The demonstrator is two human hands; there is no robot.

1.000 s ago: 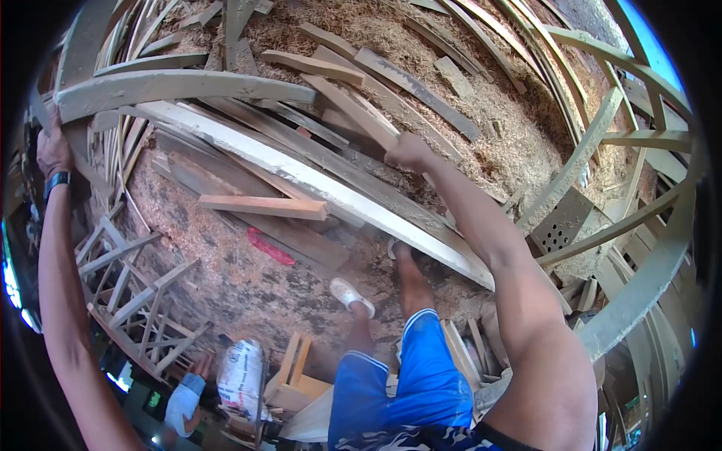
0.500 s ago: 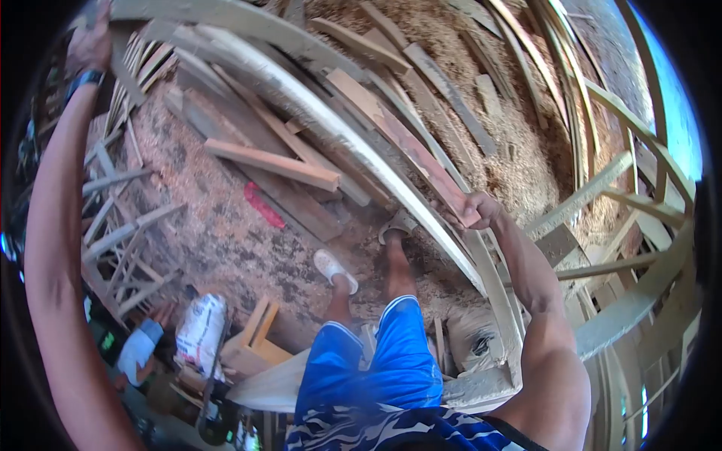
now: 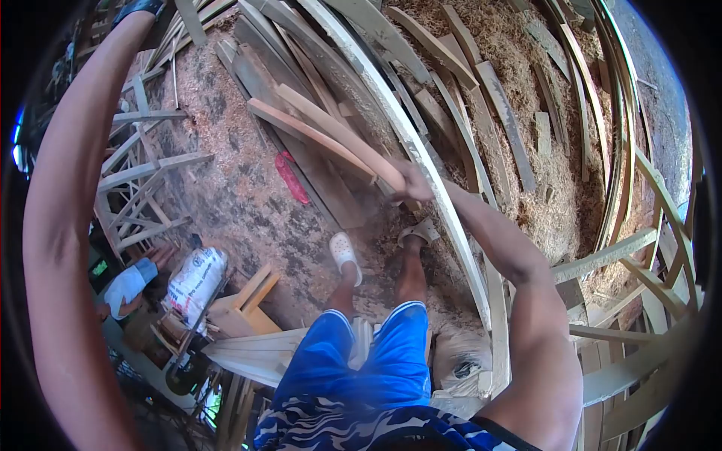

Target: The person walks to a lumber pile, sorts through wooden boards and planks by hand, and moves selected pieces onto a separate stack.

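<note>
Right hand on a plank end, arm reaching under a long pale beam

So, closest in there's the blue shorts [image 3: 353,357] and a patterned top [image 3: 338,421], with white clogs [image 3: 345,255] on the feet, standing on a floor [image 3: 248,218] covered in shavings. Off to the left, a printed white sack [image 3: 197,279] sits near another person [image 3: 129,289] in a pale top, only partly visible.

Past the feet, the right hand [image 3: 412,183] is closed around the near end of a light brown plank [image 3: 338,134]. The plank slants up and left, just beside a reddish board [image 3: 312,139], over a pile of darker boards [image 3: 301,161]. A long pale beam [image 3: 398,113] crosses over the right forearm [image 3: 485,225], just behind the hand. The left arm [image 3: 68,225] stretches up past a wristband [image 3: 139,7], but the left hand is cut off by the frame, so can't tell what its grip is doing.

There's a crumpled pinkish-red thing [image 3: 291,178] left of the pile. Further out, loose wood strips [image 3: 505,124] lie in thick shavings on the right.
</note>
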